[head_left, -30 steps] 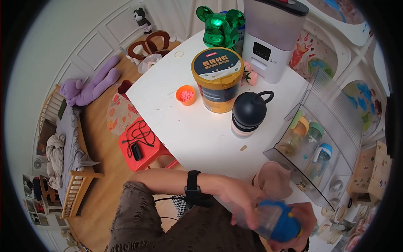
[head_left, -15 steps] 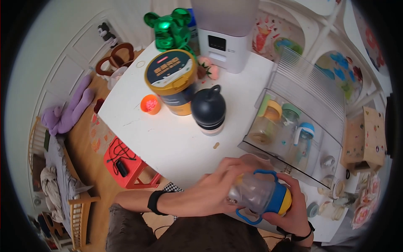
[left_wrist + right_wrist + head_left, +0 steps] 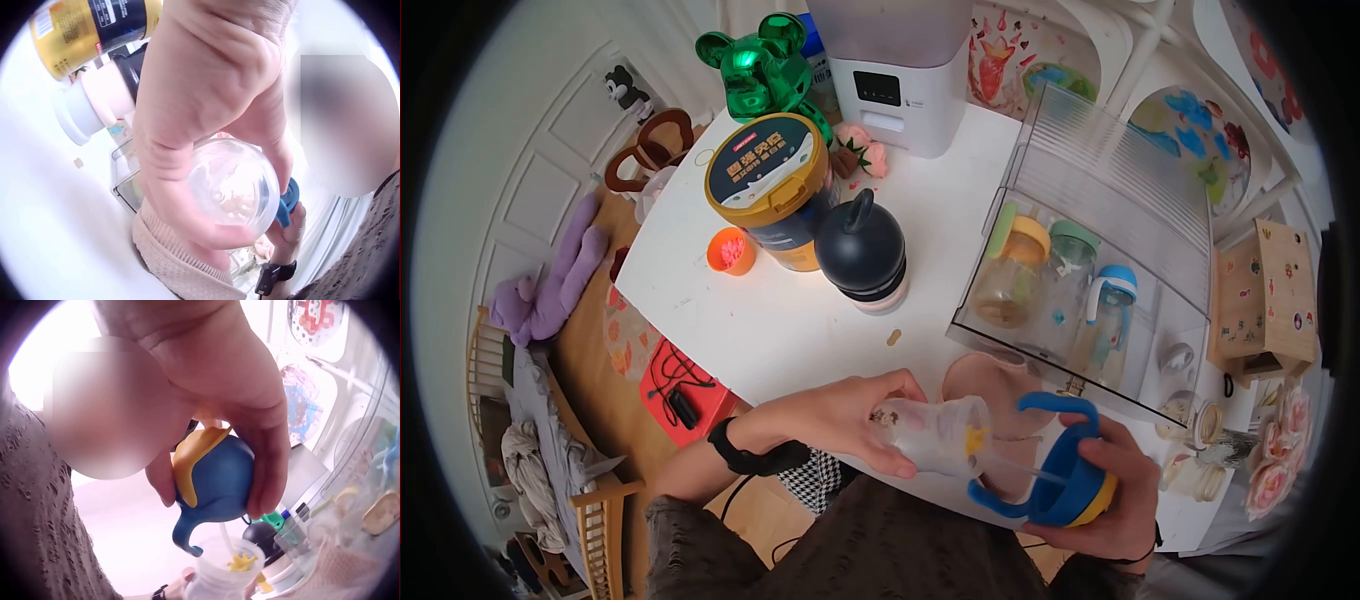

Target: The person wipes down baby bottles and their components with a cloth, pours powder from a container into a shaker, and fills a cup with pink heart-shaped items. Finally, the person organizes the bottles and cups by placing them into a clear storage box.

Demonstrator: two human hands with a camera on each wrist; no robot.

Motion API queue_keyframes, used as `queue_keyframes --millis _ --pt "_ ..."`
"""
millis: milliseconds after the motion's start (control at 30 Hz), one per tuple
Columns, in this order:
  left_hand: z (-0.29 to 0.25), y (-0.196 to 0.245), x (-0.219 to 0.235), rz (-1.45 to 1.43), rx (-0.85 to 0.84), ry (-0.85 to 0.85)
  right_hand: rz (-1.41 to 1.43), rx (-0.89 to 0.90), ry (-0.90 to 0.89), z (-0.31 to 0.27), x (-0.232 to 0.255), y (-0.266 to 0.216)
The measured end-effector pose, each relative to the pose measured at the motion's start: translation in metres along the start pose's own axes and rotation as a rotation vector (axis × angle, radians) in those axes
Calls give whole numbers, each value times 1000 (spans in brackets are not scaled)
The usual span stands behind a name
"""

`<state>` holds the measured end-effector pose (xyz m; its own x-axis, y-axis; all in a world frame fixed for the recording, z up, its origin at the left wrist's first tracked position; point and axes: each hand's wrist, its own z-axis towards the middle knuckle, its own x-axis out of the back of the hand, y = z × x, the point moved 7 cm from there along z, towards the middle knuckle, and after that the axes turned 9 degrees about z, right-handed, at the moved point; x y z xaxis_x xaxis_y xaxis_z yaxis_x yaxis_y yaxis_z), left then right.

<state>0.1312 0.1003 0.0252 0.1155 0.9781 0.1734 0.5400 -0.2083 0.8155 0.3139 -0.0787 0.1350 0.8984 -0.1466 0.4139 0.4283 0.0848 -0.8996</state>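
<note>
My left hand (image 3: 840, 415) grips a clear sippy cup body (image 3: 935, 438) tipped on its side, its mouth toward the right. In the left wrist view, the cup's round base (image 3: 234, 187) shows between thumb and fingers. My right hand (image 3: 1135, 485) holds the blue and yellow lid (image 3: 1065, 482), which has two blue handles. Lid and cup are apart, with a thin straw running between them. A yellow star-shaped straw end (image 3: 242, 562) sits at the cup's mouth. Behind the cup lies a pinkish textured, cup-like thing (image 3: 990, 385) on the white table (image 3: 800, 335).
Right of the hands, a clear box (image 3: 970, 345) with a raised lid holds several baby bottles. Beyond stand a black-topped bottle (image 3: 862, 250), a gold tub (image 3: 770, 175), a small orange cup (image 3: 730, 252) and a white dispenser (image 3: 900, 85). Glass jars (image 3: 1195, 475) stand at the right.
The lid has come off the cup body and moved right, drawing the straw partly out. The left hand has shifted left with the cup. The head view has turned rightward.
</note>
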Motion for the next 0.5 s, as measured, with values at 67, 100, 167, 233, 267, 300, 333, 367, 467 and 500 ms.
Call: queue_keyframes --millis 67,100,167,233,267,300,333,367,467,500 --pt "-2 -3 -1 -110 -149 49 28 -14 9 -1 1 4" --pt "-4 -7 -1 -108 -149 49 64 -11 55 -3 3 8" --pt "-9 -15 5 -149 -145 130 99 -8 98 -8 5 10" --pt "-18 -28 9 -186 -103 212 124 -19 92 -10 7 12" --pt "-23 -37 13 -222 -58 289 126 -18 90 -10 8 13" --pt "-28 -42 18 -230 -94 334 146 -6 113 -11 10 14" --pt "-32 -41 17 -232 -92 336 166 4 135 -11 11 14" --pt "-39 -40 23 -259 -91 436 168 4 134 -10 11 14" --pt "-51 -52 35 -292 -96 615 189 -20 143 -9 9 15" --pt "-55 -59 39 -248 -29 667 258 -102 184 -13 9 21"
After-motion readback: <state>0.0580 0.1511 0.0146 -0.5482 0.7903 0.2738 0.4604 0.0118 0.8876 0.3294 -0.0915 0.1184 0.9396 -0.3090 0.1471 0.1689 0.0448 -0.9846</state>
